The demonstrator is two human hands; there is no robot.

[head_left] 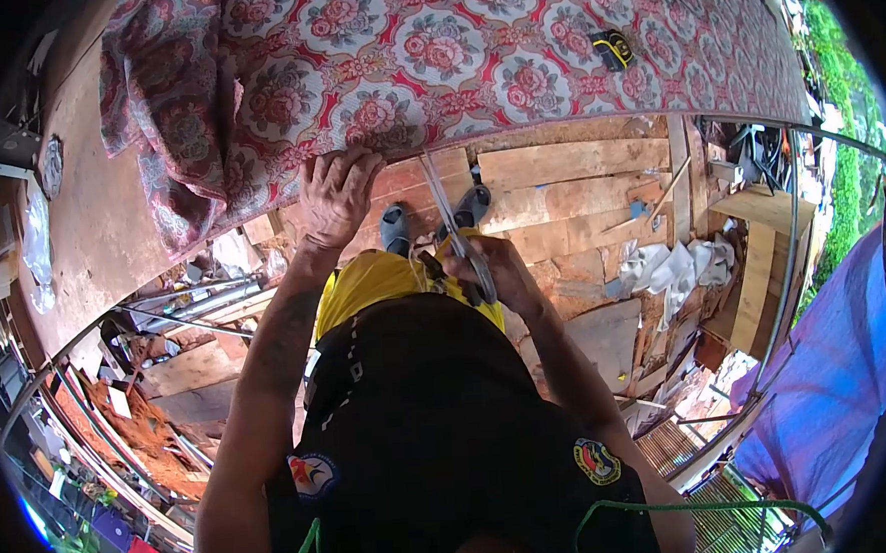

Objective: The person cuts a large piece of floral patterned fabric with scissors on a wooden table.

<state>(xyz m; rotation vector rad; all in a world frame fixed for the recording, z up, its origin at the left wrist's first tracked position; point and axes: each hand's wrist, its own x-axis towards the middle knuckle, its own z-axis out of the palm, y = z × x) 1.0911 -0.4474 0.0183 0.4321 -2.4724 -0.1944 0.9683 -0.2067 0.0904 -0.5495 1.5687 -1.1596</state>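
Observation:
Floral fabric [441, 46], red and grey with rose medallions, lies spread over the table. My left hand [338, 194] is at its near edge, fingers curled and closed on the fabric. In front of my body, my right hand [501, 271] is wrapped round the handles of a pair of scissors [443, 198]. Their long metal blades point away from me, with the tips right at the fabric's edge, a little right of my left hand. The fabric is bunched in folds [170, 131] on the left. A black and yellow tape measure [612, 49] rests on the fabric at the right.
Bare tabletop [85, 225] shows at the left. Below the table edge are wooden floorboards [567, 165], my shoes [471, 207] and white cloth [678, 269]. A wooden box [763, 260] stands at right, near a blue tarp [828, 356]. Scrap and metal bars lie lower left.

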